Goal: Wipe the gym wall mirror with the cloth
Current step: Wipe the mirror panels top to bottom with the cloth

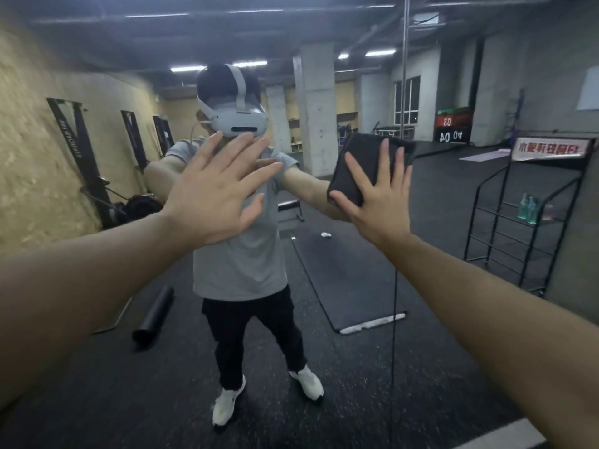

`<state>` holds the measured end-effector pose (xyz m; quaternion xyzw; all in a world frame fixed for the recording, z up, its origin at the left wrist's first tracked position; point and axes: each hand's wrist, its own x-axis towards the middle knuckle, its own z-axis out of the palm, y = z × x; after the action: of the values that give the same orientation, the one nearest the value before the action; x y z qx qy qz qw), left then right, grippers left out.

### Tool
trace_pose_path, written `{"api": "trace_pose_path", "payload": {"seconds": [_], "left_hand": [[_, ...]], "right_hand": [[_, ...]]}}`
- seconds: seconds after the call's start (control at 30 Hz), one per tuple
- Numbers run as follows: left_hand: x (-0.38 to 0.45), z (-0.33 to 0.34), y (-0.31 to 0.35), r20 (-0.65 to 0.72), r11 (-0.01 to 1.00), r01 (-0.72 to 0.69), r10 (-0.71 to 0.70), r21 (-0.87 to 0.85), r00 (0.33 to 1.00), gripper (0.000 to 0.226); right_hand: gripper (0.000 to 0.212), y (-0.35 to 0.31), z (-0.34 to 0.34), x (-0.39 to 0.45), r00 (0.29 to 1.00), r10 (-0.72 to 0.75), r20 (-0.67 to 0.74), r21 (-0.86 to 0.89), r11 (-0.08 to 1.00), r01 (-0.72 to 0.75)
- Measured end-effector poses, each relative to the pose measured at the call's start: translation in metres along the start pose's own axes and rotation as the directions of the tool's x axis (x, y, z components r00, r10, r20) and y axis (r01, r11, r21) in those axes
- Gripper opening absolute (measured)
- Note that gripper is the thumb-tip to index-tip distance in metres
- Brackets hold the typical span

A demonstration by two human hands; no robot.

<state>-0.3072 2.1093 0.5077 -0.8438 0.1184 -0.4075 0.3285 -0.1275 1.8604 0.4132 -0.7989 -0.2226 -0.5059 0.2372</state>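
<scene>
I see the mirror (356, 92) filling nearly my whole view, its glass giving back the dark gym floor, concrete pillars and ceiling lights. In it, at centre, stands the reflection of the person (240, 260) in a grey shirt, black trousers and white shoes, with a headset on. At 3 o'clock the glass shows a black wire rack (525, 222) with green bottles (526, 207) on a shelf; toward 5 o'clock from the person lies a dark mat (350, 280), and at 7 o'clock a rolled mat (155, 315) on the floor. Both of my forearms reach in from the lower corners.

My left hand (214, 199), just at 10 o'clock from centre, is spread flat with straight fingers, holding nothing; I cannot tell whether the palm touches the glass. My right hand (379, 202), at 2 o'clock, presses the cloth (359, 163) against the mirror with straight, splayed fingers. The cloth is dark, folded to a rough rectangle, and sticks out above and left of the fingertips.
</scene>
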Motion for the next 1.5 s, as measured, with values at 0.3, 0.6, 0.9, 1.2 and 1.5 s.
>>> {"api": "trace_pose_path", "payload": {"seconds": [0.3, 0.6, 0.9, 1.2, 1.5], "left_hand": [[-0.036, -0.008, -0.04, -0.014, 0.992, 0.123, -0.123, 0.013, 0.992, 0.058], [-0.13, -0.02, -0.116, 0.053, 0.956, 0.292, -0.294, 0.038, 0.954, 0.066], [-0.197, -0.024, -0.171, 0.061, 0.934, 0.356, -0.358, 0.043, 0.932, 0.062], [-0.201, -0.021, -0.181, 0.103, 0.946, 0.323, -0.323, 0.014, 0.941, 0.061], [-0.201, -0.021, -0.184, 0.138, 0.949, 0.314, -0.313, 0.015, 0.94, 0.063]], "right_hand": [[0.078, -0.064, 0.007, 0.026, 0.97, 0.213, -0.118, 0.08, 0.976, -0.205], [0.062, -0.207, 0.032, 0.014, 0.966, -0.213, -0.15, -0.002, 0.977, 0.215], [0.06, -0.357, 0.053, -0.023, 0.78, -0.624, -0.042, -0.015, 0.781, 0.625], [0.05, -0.331, 0.051, -0.027, 0.573, -0.819, 0.017, -0.014, 0.573, 0.819], [0.054, -0.25, 0.013, 0.012, 0.764, -0.644, 0.042, -0.122, 0.756, 0.643]]}}
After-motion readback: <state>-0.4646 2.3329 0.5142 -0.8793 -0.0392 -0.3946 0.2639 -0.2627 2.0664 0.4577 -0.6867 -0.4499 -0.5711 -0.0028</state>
